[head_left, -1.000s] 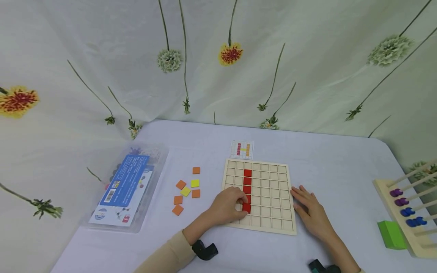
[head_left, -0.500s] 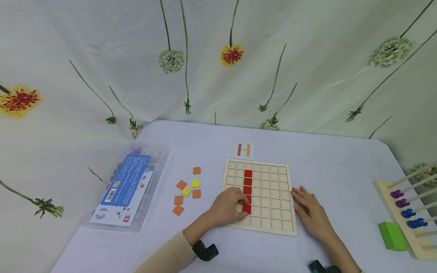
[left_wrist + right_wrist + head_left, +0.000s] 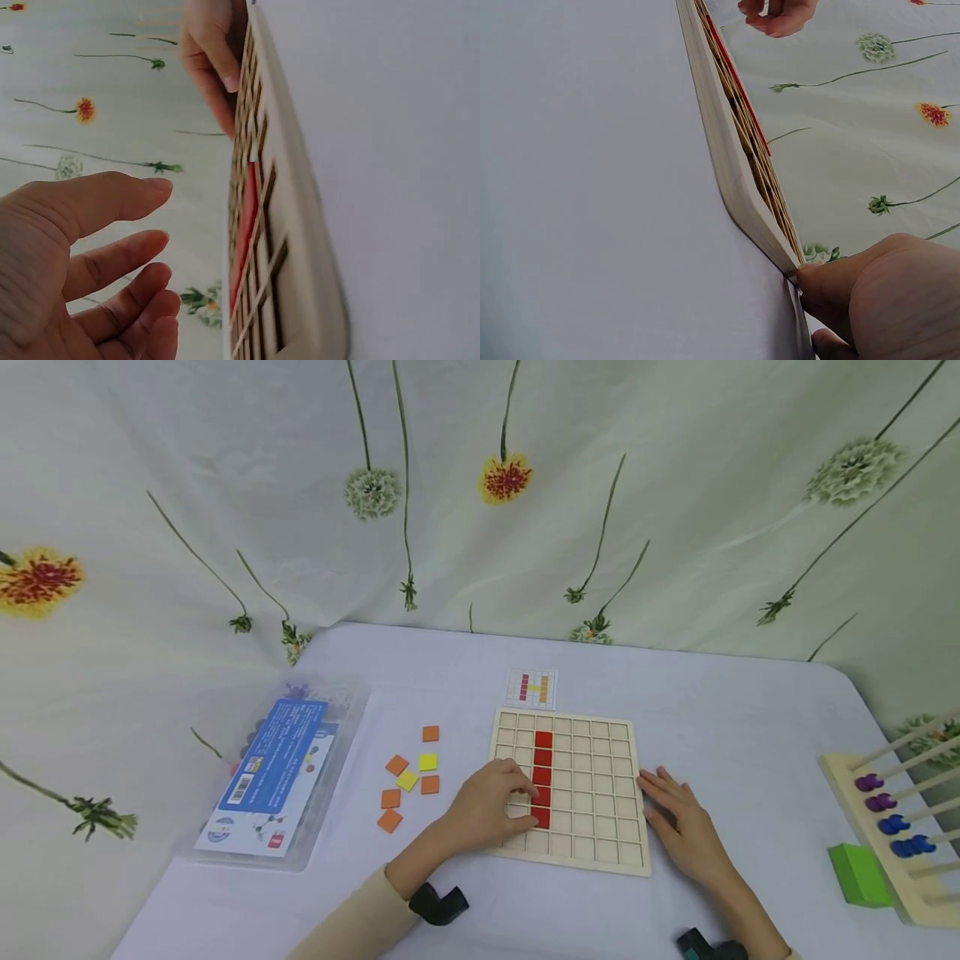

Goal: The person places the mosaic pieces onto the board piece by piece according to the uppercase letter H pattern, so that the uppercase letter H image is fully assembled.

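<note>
My left hand (image 3: pixel 491 806) is raised over the left part of a wooden grid board (image 3: pixel 596 862), thumb and fingers apart with nothing between them. In the left wrist view a gap shows between its fingertips and the board. Beside them, a column of several red square tiles (image 3: pixel 542 777) lies flat in the board's cells; the lowest is nearest the thumb. My right hand (image 3: pixel 678 827) rests at the board's right edge, fingers extended. The right wrist view shows its thumb (image 3: pixel 829 281) touching the board's rim.
Orange tiles (image 3: pixel 391 798) and yellow tiles (image 3: pixel 427 762) lie loose left of the board. A pattern card (image 3: pixel 531 688) sits behind it. A clear plastic case (image 3: pixel 300 852) stands at the left; a bead abacus (image 3: pixel 870 827) and a green block (image 3: pixel 858 875) are at the right.
My left hand has let go of the lowest red tile and drawn back slightly up and left, its fingers spreading. My right hand has stayed at the board's edge.
</note>
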Demonstrator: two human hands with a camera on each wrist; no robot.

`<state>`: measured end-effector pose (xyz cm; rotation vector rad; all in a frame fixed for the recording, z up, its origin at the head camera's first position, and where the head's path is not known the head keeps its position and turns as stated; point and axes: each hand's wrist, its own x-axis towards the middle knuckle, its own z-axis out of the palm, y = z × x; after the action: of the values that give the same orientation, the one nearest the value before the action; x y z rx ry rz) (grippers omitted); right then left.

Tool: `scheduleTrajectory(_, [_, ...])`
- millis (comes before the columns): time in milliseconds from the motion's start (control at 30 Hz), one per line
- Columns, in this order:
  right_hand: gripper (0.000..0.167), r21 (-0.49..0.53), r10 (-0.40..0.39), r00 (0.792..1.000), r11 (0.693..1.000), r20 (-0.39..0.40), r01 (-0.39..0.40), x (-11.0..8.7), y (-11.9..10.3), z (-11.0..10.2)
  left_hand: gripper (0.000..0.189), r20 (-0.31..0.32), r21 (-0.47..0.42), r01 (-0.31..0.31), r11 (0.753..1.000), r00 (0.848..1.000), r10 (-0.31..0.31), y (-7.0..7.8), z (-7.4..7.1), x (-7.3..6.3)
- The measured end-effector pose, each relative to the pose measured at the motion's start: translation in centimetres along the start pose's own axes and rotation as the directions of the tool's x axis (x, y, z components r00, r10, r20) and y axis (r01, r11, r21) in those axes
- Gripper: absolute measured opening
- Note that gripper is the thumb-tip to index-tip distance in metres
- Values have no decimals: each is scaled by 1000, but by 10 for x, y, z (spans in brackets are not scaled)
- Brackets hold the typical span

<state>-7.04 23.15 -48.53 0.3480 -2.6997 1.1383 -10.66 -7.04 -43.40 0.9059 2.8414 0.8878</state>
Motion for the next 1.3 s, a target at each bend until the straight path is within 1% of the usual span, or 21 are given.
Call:
scheduleTrajectory(100, [45, 10, 4, 1000, 1000, 2, -4, 0, 0, 0, 26, -58, -39, -3, 999, 998, 0, -3, -17, -4])
scheduleTrajectory(167, [45, 8, 2, 1000, 1000, 1, -2, 1, 0, 0, 28, -114, -54, -12, 998, 994, 6, -7, -29, -8])
scheduleTrajectory(267, [45, -2, -1, 1000, 1000, -2, 1, 0, 1, 0, 30, -203, -52, -25, 998, 979, 14, -18, -45, -17])
scheduleTrajectory(367, [45, -14, -6, 1000, 1000, -4, 6, 0, 1, -1, 32, -270, -44, -23, 999, 963, 10, -32, -59, -28])
scheduleTrajectory(433, [45, -14, -8, 1000, 1000, -4, 8, 0, 1, -1, 33, -299, -67, -1, 998, 954, -19, -44, -65, -35])
scheduleTrajectory(533, [45, -11, -9, 1000, 1000, -5, 9, 0, 1, 0, 33, -316, -138, 66, 988, 943, -107, -60, -71, -48])
scheduleTrajectory(600, [45, -11, -8, 1000, 1000, -4, 8, 0, 1, 0, 34, -325, -177, 112, 978, 931, -166, -69, -70, -56])
scheduleTrajectory(667, [44, -13, -6, 1000, 1000, -5, 6, 0, 1, 0, 36, -332, -195, 153, 969, 919, -212, -77, -68, -64])
scheduleTrajectory(833, [44, -17, -9, 1000, 1000, -9, 9, -1, 2, 0, 41, -365, -183, 236, 954, 885, -289, -95, -57, -79])
scheduleTrajectory(967, [43, -12, -16, 1000, 1000, -15, 16, -1, 2, 1, 42, -383, -179, 298, 938, 857, -346, -107, -50, -84])
scheduleTrajectory(1100, [43, -8, -19, 1000, 1000, -12, 18, -1, 2, 1, 39, -388, -156, 338, 928, 843, -372, -115, -45, -86])
scheduleTrajectory(1300, [43, -8, -24, 1000, 1000, -13, 24, -1, 1, 0, 34, -398, -123, 371, 920, 831, -389, -123, -36, -84])
